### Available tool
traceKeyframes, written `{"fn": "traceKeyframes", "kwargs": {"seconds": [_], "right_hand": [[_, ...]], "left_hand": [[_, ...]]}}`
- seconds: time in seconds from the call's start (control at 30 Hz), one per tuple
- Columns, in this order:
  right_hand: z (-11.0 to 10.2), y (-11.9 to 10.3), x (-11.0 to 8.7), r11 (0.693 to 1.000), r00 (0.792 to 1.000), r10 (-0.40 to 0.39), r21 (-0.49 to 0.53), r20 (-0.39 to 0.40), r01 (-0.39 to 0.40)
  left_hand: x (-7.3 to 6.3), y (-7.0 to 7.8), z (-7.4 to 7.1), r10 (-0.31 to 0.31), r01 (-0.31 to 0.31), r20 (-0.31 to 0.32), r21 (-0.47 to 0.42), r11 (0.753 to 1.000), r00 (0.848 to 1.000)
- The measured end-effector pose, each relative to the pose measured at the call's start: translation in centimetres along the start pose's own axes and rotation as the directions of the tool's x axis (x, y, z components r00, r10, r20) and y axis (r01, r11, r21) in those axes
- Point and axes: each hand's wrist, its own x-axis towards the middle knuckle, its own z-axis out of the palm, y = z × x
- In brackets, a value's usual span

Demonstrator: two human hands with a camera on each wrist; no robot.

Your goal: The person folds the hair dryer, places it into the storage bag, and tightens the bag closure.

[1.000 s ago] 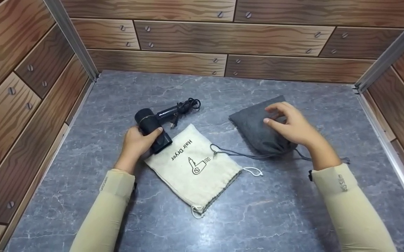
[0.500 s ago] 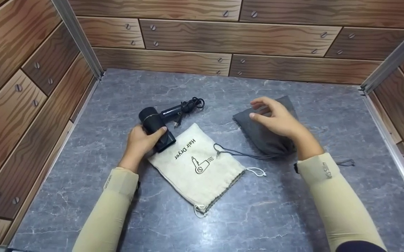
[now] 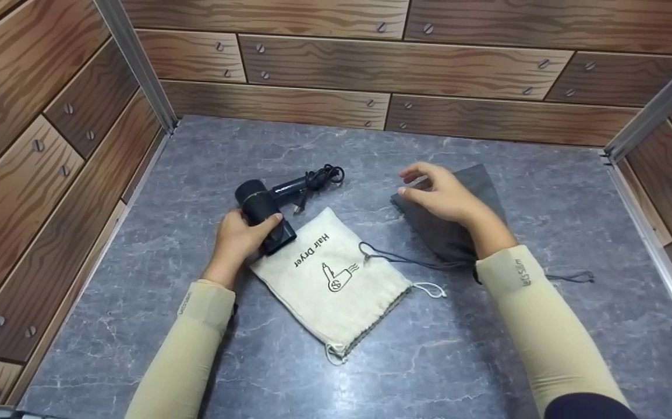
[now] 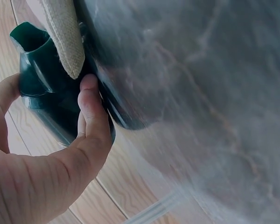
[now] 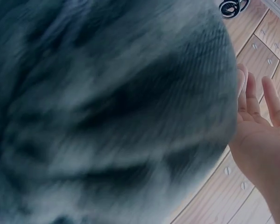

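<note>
My left hand grips the barrel of a black hair dryer, thumb on top and fingers along the far side, as the left wrist view also shows. The dryer's nozzle end meets a corner of a cream drawstring bag printed "Hair Dryer", which lies flat. Above a dark grey drawstring bag is my right hand, fingers loosely bent and holding nothing. That hand and its forearm hide part of the grey bag, which bulges large in the right wrist view.
The dryer's bundled cord lies beyond its handle. A grey drawstring trails onto the cream bag, whose white cord loop sticks out at the right. Wood-patterned walls enclose the grey marbled table at the back and sides.
My right hand has moved left across the grey bag, toward the hair dryer. My left hand keeps its grip on the dryer, and the bags stay put as the head view shifts slightly.
</note>
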Motion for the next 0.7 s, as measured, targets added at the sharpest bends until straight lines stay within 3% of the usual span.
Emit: {"fn": "traceKeyframes", "kwargs": {"seconds": [0.2,0.47,0.7], "right_hand": [[1.4,-0.4,1.2,1.0,1.0,0.021,0.006,0.009,-0.021],[3.1,-1.4,2.6,0.99,0.996,0.08,0.11,0.028,-0.083],[4.5,-1.8,4.0,0.991,0.994,0.096,0.083,0.057,-0.1]], "left_hand": [[-0.1,-0.1,-0.1,-0.005,0.005,-0.001,-0.017,1.0,1.0],[0.0,-0.2,-0.1,-0.013,0.013,-0.007,-0.014,1.0,1.0],[0.1,0.0,0.1,-0.025,0.025,-0.007,-0.032,0.999,1.0]]}}
